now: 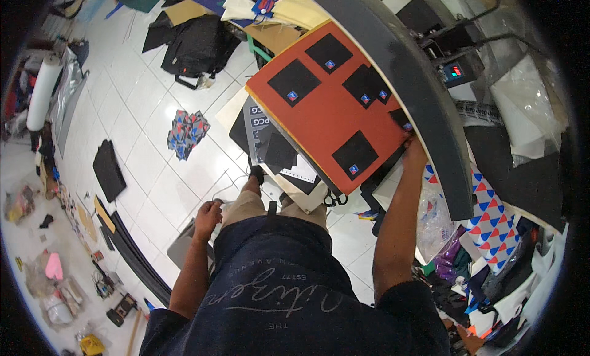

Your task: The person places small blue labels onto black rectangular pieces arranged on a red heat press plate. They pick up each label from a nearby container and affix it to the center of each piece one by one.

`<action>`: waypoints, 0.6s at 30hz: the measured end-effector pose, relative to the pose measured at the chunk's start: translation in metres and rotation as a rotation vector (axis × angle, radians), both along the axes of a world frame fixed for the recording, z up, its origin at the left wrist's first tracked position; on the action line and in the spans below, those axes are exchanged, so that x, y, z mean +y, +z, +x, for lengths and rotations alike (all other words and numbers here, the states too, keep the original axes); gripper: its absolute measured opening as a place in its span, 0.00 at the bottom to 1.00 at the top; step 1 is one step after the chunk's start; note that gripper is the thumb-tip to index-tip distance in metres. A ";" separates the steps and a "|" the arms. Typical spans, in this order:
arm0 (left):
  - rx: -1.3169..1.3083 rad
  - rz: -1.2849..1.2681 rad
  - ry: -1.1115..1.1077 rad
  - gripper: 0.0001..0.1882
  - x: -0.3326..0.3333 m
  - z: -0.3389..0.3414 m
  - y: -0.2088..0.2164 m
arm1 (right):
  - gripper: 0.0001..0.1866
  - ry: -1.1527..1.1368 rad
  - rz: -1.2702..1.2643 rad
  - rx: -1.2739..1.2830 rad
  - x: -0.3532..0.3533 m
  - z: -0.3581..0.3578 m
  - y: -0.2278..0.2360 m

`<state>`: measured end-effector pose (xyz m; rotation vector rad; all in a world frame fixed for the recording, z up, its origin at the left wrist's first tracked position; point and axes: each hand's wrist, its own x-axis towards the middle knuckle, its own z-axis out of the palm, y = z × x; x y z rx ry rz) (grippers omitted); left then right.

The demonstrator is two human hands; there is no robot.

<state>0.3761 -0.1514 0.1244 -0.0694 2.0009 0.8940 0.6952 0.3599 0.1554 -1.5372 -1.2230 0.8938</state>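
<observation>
My right hand (pixel 415 148) reaches to the right edge of an orange-red press pad (pixel 319 119), close beside a black square (pixel 399 116) partly covered by the curved dark upper part of a press (pixel 424 79). Its fingers are partly hidden, so their grip is unclear. Several black fabric-like squares lie flat on the pad, including one at the near side (pixel 355 152) and one at the far left (pixel 294 81), each with a small blue-and-red emblem at a corner. My left hand (pixel 209 218) hangs beside my thigh with curled fingers; whatever may be in them is hidden.
A control box (pixel 453 71) with a lit display sits behind the press. Black-handled scissors (pixel 335 199) hang below the pad. Patterned pieces (pixel 186 133) and a black bag (pixel 200 46) lie on the tiled floor. Patterned sheets (pixel 491 221) and scraps crowd the right.
</observation>
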 end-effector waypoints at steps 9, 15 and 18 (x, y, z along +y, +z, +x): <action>0.061 0.016 -0.117 0.17 0.029 -0.074 -0.036 | 0.14 0.249 -0.414 0.460 -0.119 -0.123 0.082; 0.695 0.165 -0.409 0.16 0.177 -0.207 -0.015 | 0.25 0.286 -0.183 -0.613 -0.131 -0.141 0.059; 0.806 0.299 -0.449 0.17 0.261 -0.278 -0.019 | 0.23 0.239 -0.283 -0.594 -0.134 -0.137 0.073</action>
